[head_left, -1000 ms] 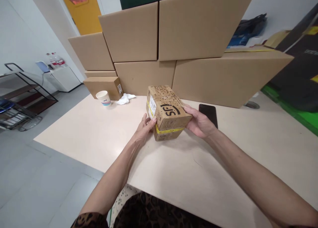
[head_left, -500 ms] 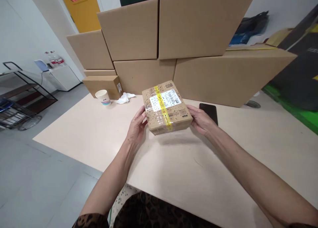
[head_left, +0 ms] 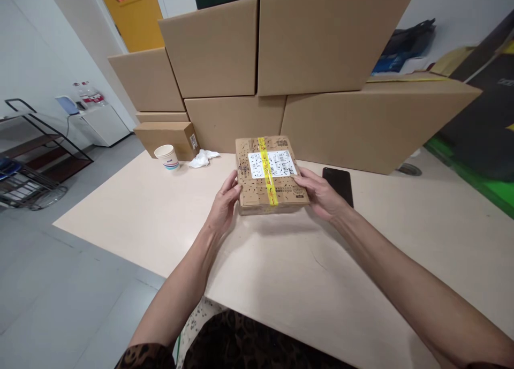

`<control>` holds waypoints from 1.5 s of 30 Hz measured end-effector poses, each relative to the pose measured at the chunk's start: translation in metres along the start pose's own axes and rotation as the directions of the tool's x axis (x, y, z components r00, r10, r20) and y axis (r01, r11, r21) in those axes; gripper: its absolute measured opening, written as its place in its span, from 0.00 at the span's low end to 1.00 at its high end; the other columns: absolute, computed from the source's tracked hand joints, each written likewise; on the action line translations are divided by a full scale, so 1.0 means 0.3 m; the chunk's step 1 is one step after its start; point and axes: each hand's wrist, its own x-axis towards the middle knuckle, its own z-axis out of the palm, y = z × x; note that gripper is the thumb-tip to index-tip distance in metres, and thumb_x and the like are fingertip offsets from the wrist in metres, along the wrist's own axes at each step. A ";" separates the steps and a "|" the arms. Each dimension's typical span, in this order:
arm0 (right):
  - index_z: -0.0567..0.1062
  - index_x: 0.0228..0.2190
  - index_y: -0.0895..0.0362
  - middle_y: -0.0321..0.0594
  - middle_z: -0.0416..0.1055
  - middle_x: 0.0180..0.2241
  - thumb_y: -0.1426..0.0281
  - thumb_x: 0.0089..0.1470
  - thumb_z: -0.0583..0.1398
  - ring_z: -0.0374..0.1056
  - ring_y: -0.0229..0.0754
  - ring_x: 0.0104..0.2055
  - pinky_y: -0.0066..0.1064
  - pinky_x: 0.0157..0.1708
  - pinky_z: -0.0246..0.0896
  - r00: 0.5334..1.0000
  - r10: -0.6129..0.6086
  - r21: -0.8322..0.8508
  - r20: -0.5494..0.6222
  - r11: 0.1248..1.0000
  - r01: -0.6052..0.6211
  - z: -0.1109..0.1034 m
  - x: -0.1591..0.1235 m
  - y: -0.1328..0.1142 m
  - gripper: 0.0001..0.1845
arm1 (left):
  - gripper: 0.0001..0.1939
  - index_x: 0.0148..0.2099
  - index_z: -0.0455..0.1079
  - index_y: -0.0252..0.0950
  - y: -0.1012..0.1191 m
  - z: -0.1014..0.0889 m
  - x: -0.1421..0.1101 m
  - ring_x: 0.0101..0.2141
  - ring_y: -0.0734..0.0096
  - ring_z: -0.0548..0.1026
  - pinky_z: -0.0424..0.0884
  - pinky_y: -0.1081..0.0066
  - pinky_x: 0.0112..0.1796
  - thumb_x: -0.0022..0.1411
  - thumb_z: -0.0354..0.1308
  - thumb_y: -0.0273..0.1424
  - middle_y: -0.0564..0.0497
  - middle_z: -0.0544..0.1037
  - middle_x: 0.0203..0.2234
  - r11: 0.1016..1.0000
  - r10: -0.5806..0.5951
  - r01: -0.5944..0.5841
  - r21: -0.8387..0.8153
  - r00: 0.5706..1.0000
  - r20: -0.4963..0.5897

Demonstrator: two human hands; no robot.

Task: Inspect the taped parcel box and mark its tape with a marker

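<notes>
Between my hands is a small brown cardboard box (head_left: pixel 254 193), speckled with dark marks, with a white label and a strip of yellow tape across its top. My left hand (head_left: pixel 223 202) grips its left side, thumb near the top edge. On the right side, my right hand (head_left: pixel 321 192) holds it with the thumb lying on the top face. The box is slightly raised over the pale table (head_left: pixel 281 272), casting a shadow below its front edge. Its underside and some of my fingertips are hidden. A black phone (head_left: pixel 340 185) lies just beyond my right hand.
Large cardboard boxes (head_left: pixel 309 42) are stacked along the table's back. At the left stand a paper cup (head_left: pixel 167 158), a crumpled tissue (head_left: pixel 203 158) and a smaller carton (head_left: pixel 163 136). A cart (head_left: pixel 44 144) stands on the floor beyond the table's left edge.
The box has turned slightly and its top has tipped flatter, shifting a little right. My right thumb has come onto its top face. Both hands keep hold of it.
</notes>
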 end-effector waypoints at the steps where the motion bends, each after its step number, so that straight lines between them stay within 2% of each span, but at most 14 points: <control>1: 0.82 0.47 0.47 0.37 0.83 0.54 0.62 0.50 0.70 0.73 0.53 0.62 0.47 0.64 0.65 0.999 -0.037 0.000 0.016 0.999 0.037 0.005 -0.008 -0.012 0.20 | 0.34 0.61 0.77 0.46 0.007 -0.001 -0.001 0.74 0.45 0.59 0.55 0.51 0.71 0.52 0.76 0.43 0.50 0.73 0.68 0.999 0.051 -0.051 -0.006 0.999 0.007; 5: 0.80 0.50 0.44 0.37 0.79 0.59 0.54 0.53 0.68 0.66 0.56 0.68 0.50 0.64 0.65 0.984 -0.172 -0.039 0.035 0.984 0.173 0.019 -0.030 -0.045 0.23 | 0.32 0.59 0.78 0.47 0.022 -0.009 -0.004 0.76 0.44 0.53 0.54 0.49 0.72 0.52 0.74 0.47 0.49 0.69 0.71 0.980 0.199 -0.199 -0.030 0.980 0.006; 7: 0.79 0.50 0.43 0.37 0.78 0.60 0.50 0.52 0.68 0.64 0.56 0.70 0.51 0.64 0.65 0.978 -0.208 -0.043 0.007 0.977 0.208 0.019 -0.030 -0.047 0.24 | 0.33 0.58 0.78 0.48 0.020 -0.011 -0.005 0.76 0.43 0.50 0.57 0.48 0.70 0.51 0.75 0.47 0.49 0.68 0.71 0.977 0.209 -0.209 -0.042 0.978 -0.010; 10: 0.79 0.48 0.43 0.36 0.78 0.60 0.49 0.51 0.69 0.63 0.55 0.71 0.51 0.68 0.61 0.974 -0.223 -0.009 -0.035 0.975 0.223 0.016 -0.023 -0.035 0.24 | 0.36 0.61 0.76 0.47 0.011 -0.003 -0.005 0.77 0.42 0.49 0.60 0.47 0.69 0.49 0.76 0.45 0.48 0.66 0.72 0.985 0.165 -0.165 -0.041 0.986 -0.007; 16: 0.81 0.44 0.43 0.34 0.80 0.57 0.49 0.52 0.68 0.62 0.53 0.72 0.51 0.70 0.57 0.966 -0.258 -0.010 -0.030 0.966 0.258 0.023 -0.021 -0.026 0.20 | 0.37 0.60 0.74 0.41 -0.003 0.012 -0.006 0.74 0.43 0.58 0.58 0.51 0.71 0.50 0.77 0.44 0.44 0.70 0.70 0.990 0.136 -0.134 -0.033 0.989 0.051; 23: 0.81 0.43 0.44 0.38 0.82 0.53 0.46 0.49 0.69 0.66 0.54 0.68 0.50 0.67 0.60 0.964 -0.265 -0.054 -0.016 0.963 0.264 0.033 -0.033 -0.049 0.23 | 0.46 0.68 0.68 0.45 0.002 -0.002 -0.007 0.69 0.38 0.67 0.66 0.45 0.67 0.48 0.79 0.42 0.42 0.72 0.67 0.993 0.115 -0.115 -0.002 0.992 0.060; 27: 0.81 0.41 0.44 0.38 0.81 0.55 0.45 0.50 0.67 0.66 0.56 0.67 0.50 0.63 0.62 0.962 -0.271 -0.059 0.013 0.961 0.272 0.040 -0.043 -0.066 0.22 | 0.55 0.73 0.62 0.47 -0.006 -0.006 -0.011 0.72 0.39 0.62 0.61 0.48 0.70 0.45 0.81 0.40 0.42 0.68 0.70 0.963 0.258 -0.262 0.061 0.964 0.057; 30: 0.81 0.39 0.44 0.36 0.81 0.55 0.43 0.52 0.66 0.66 0.56 0.66 0.50 0.62 0.63 0.962 -0.274 -0.038 0.003 0.961 0.274 0.036 -0.043 -0.067 0.22 | 0.60 0.75 0.58 0.50 -0.012 -0.019 -0.006 0.76 0.43 0.52 0.51 0.54 0.73 0.43 0.82 0.38 0.47 0.58 0.76 0.888 0.414 -0.426 0.170 0.904 0.102; 32: 0.81 0.40 0.43 0.36 0.81 0.54 0.39 0.53 0.64 0.66 0.57 0.66 0.50 0.61 0.64 0.967 -0.253 -0.019 -0.024 0.968 0.252 0.028 -0.038 -0.064 0.24 | 0.59 0.75 0.57 0.50 -0.016 -0.031 0.001 0.77 0.47 0.48 0.46 0.57 0.74 0.44 0.81 0.39 0.49 0.54 0.77 0.843 0.467 -0.488 0.228 0.873 0.140; 37: 0.81 0.44 0.42 0.39 0.82 0.53 0.35 0.54 0.61 0.68 0.59 0.65 0.52 0.57 0.69 0.986 -0.163 0.031 -0.029 0.986 0.163 0.003 -0.021 -0.063 0.29 | 0.59 0.75 0.55 0.50 -0.032 -0.053 0.011 0.78 0.46 0.42 0.40 0.53 0.75 0.46 0.80 0.40 0.48 0.48 0.79 0.793 0.440 -0.490 0.361 0.872 0.216; 40: 0.81 0.47 0.43 0.39 0.83 0.52 0.38 0.53 0.64 0.70 0.59 0.63 0.51 0.56 0.70 0.990 -0.142 0.013 -0.021 0.990 0.142 -0.005 -0.009 -0.062 0.30 | 0.54 0.73 0.60 0.48 -0.042 -0.059 0.008 0.78 0.42 0.35 0.33 0.48 0.74 0.46 0.78 0.33 0.47 0.43 0.80 0.747 0.432 -0.483 0.457 0.875 0.219; 43: 0.82 0.47 0.44 0.38 0.83 0.51 0.40 0.49 0.68 0.72 0.57 0.62 0.49 0.56 0.70 0.989 -0.144 -0.007 -0.023 0.990 0.144 -0.010 0.006 -0.050 0.30 | 0.48 0.71 0.63 0.52 -0.047 -0.066 0.012 0.78 0.44 0.34 0.35 0.45 0.74 0.49 0.72 0.27 0.51 0.41 0.80 0.788 0.341 -0.395 0.472 0.919 0.199; 45: 0.82 0.45 0.45 0.38 0.83 0.50 0.40 0.48 0.69 0.73 0.56 0.61 0.49 0.57 0.70 0.988 -0.153 -0.001 -0.024 0.988 0.153 -0.013 0.013 -0.039 0.29 | 0.46 0.71 0.62 0.55 -0.045 -0.065 0.019 0.78 0.46 0.36 0.41 0.44 0.73 0.52 0.70 0.29 0.54 0.44 0.80 0.858 0.264 -0.305 0.414 0.952 0.154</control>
